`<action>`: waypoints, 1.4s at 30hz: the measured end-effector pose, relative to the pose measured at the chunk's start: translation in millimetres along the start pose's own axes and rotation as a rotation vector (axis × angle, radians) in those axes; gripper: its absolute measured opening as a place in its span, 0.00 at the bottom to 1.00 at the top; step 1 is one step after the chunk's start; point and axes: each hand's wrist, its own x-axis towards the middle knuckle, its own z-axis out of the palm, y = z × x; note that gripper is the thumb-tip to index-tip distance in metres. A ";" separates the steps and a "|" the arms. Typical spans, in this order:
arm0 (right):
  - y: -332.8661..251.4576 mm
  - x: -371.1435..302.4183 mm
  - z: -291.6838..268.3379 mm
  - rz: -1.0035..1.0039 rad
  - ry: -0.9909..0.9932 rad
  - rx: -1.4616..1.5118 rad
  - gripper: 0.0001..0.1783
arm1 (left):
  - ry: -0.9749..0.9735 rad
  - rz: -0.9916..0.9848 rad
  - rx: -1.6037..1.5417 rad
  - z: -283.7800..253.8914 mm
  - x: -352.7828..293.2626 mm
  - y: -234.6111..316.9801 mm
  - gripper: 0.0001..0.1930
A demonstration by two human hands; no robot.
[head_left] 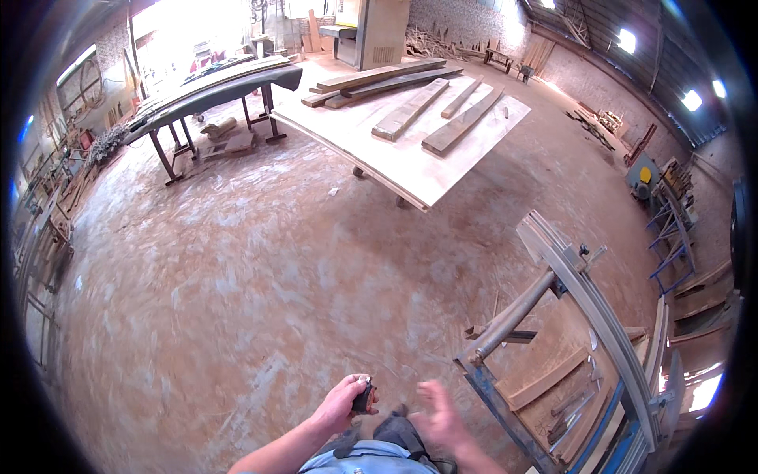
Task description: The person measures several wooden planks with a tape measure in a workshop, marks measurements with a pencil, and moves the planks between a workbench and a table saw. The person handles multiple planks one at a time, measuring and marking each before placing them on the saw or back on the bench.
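Dark-draped table (268,77): between ten and eleven o'clock, on metal legs. Left hand (344,400): six o'clock, grip pinching a black object (363,400). Black object: small, also at six o'clock, exact kind unclear. Pale table (347,133): twelve o'clock, loose boards (410,110) lying on it. Right hand (439,419): between five and six o'clock, blurred, grip loosely spread, near the left hand. Metal frame (602,318): four o'clock, partly blue, timber (550,379) showing inside its outline.

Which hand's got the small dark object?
The left hand, which grips the small dark object; the right hand, blurred, shows nothing held.
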 end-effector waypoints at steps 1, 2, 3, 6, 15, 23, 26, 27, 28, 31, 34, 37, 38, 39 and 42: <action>-18.4 28.4 27.9 -0.024 -0.125 -0.024 0.42 | 0.028 0.008 -0.014 -6.3 -0.7 10.3 0.15; -33.5 53.2 52.6 -0.044 -0.253 -0.048 0.43 | 0.058 0.013 -0.031 -11.5 -0.4 19.6 0.15; -32.2 70.7 77.4 -0.057 -0.313 -0.076 0.43 | 0.098 0.033 -0.029 -15.7 2.9 31.7 0.15; -27.4 133.3 141.2 -0.138 -0.429 -0.074 0.43 | 0.126 0.084 -0.034 -59.7 27.7 59.4 0.14; -27.5 362.9 215.4 0.517 -0.705 0.913 0.25 | 0.392 0.219 0.239 -142.0 61.1 258.1 0.17; -18.1 534.7 223.8 0.893 -0.513 1.288 0.21 | 0.638 0.952 0.412 -188.9 69.5 436.7 0.07; -10.3 579.0 224.0 0.931 -0.304 1.217 0.19 | 0.455 1.453 0.672 -170.4 68.6 537.4 0.08; -13.4 597.6 234.2 0.951 -0.286 1.206 0.19 | 0.414 1.649 0.776 -174.4 63.2 563.2 0.06; -15.4 615.4 245.3 0.970 -0.261 1.195 0.20 | 0.367 1.835 0.884 -177.6 57.9 585.6 0.05; -6.8 636.9 252.3 1.027 0.022 1.145 0.16 | 0.588 2.093 0.717 -178.5 92.7 628.9 0.07; -23.3 676.8 269.4 1.046 0.132 1.109 0.13 | 0.694 2.053 0.691 -191.2 99.9 673.3 0.07; -36.6 728.4 290.1 0.998 0.175 1.099 0.13 | 0.684 2.047 0.719 -210.4 127.9 726.2 0.04; -42.0 742.9 294.9 0.993 0.199 1.103 0.13 | 0.677 2.063 0.748 -215.4 140.1 744.7 0.04; -44.6 755.2 298.6 1.002 0.239 1.089 0.15 | 0.620 2.082 0.781 -223.9 152.8 758.3 0.04; -33.3 799.7 304.1 1.001 0.253 1.142 0.20 | 0.535 2.111 0.849 -241.2 193.8 799.4 0.05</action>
